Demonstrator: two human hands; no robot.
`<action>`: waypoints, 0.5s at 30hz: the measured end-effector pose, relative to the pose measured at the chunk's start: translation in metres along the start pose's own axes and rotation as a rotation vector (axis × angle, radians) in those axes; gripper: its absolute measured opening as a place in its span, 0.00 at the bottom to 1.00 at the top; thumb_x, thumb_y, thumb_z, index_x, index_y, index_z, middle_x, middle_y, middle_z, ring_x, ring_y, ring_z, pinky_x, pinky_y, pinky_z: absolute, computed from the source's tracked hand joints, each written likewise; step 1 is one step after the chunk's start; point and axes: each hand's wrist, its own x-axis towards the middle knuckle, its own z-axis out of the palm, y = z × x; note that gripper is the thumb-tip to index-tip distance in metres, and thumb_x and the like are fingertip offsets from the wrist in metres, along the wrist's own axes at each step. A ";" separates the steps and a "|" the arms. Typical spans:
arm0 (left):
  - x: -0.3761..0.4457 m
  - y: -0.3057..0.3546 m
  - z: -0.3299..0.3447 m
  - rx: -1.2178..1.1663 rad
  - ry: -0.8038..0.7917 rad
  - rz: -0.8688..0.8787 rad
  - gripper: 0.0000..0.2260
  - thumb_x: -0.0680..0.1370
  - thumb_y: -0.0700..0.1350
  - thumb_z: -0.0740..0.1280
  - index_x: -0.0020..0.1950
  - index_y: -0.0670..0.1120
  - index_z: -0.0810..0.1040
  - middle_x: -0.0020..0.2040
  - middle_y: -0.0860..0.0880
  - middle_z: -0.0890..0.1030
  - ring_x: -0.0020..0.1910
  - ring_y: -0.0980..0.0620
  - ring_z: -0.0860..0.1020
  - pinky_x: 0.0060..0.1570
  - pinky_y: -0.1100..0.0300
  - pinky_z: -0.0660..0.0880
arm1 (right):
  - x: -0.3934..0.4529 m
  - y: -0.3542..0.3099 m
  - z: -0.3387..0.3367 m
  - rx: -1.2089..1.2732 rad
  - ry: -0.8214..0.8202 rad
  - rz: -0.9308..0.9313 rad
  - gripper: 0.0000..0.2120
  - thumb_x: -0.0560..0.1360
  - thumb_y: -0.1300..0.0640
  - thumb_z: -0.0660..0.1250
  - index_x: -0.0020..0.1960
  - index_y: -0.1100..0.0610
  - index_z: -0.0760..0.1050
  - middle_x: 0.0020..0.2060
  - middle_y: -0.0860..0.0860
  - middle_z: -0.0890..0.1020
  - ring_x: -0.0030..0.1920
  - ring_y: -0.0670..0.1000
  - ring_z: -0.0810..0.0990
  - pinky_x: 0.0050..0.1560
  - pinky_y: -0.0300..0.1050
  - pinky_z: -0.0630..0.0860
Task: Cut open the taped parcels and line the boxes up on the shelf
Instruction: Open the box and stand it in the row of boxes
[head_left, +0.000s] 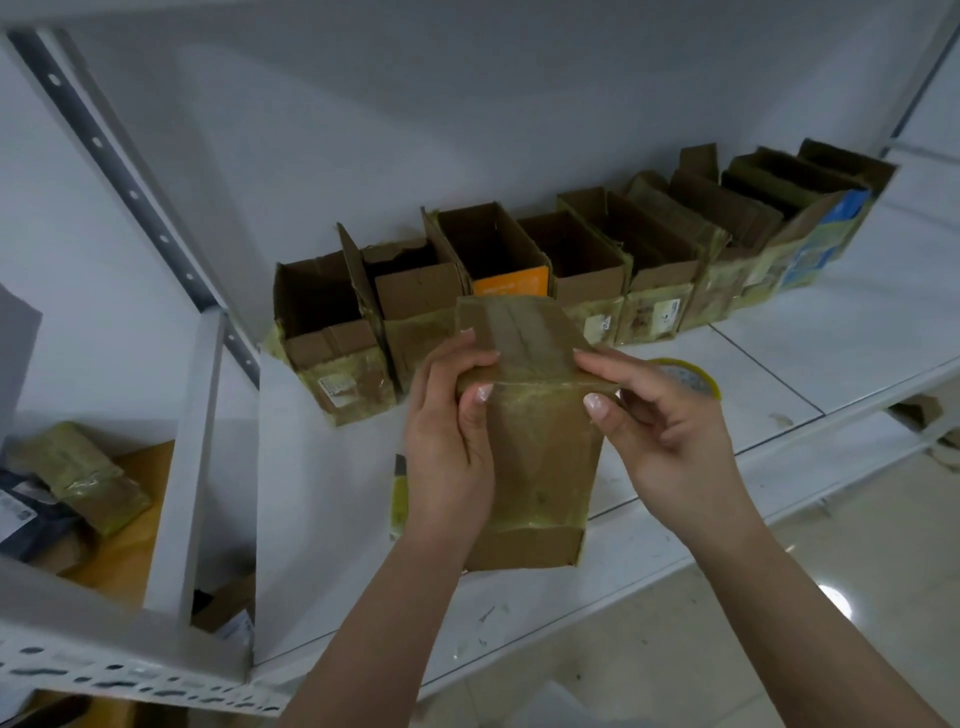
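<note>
Taped parcel (530, 441) is gripped by left hand (449, 441) and right hand (660, 431); cutting likely needed next.

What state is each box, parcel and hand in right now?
Held parcel: upright, still taped shut.
Row of boxes: cut open, lined up on the shelf.
Left hand: grips the parcel.
Right hand: grips the parcel.
Taped parcel at left: unopened.
</note>
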 end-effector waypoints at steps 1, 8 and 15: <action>0.002 0.001 -0.002 0.003 0.012 -0.009 0.14 0.84 0.52 0.52 0.58 0.50 0.75 0.63 0.54 0.74 0.63 0.66 0.71 0.60 0.73 0.66 | 0.000 0.000 -0.002 0.016 0.000 0.001 0.13 0.78 0.54 0.67 0.63 0.48 0.77 0.60 0.48 0.82 0.64 0.47 0.78 0.62 0.45 0.77; 0.008 0.020 -0.008 -0.123 0.020 -0.145 0.13 0.83 0.51 0.52 0.56 0.56 0.75 0.56 0.55 0.78 0.58 0.59 0.76 0.57 0.62 0.74 | 0.008 0.000 0.000 -0.050 0.001 -0.059 0.26 0.81 0.38 0.50 0.72 0.49 0.67 0.70 0.51 0.73 0.72 0.50 0.69 0.71 0.59 0.66; 0.006 0.027 -0.004 -0.093 0.056 -0.118 0.12 0.83 0.48 0.52 0.57 0.55 0.74 0.55 0.54 0.78 0.56 0.59 0.76 0.55 0.65 0.73 | 0.014 -0.003 0.003 -0.215 -0.045 -0.176 0.31 0.79 0.34 0.48 0.70 0.56 0.65 0.69 0.54 0.70 0.67 0.55 0.72 0.63 0.62 0.72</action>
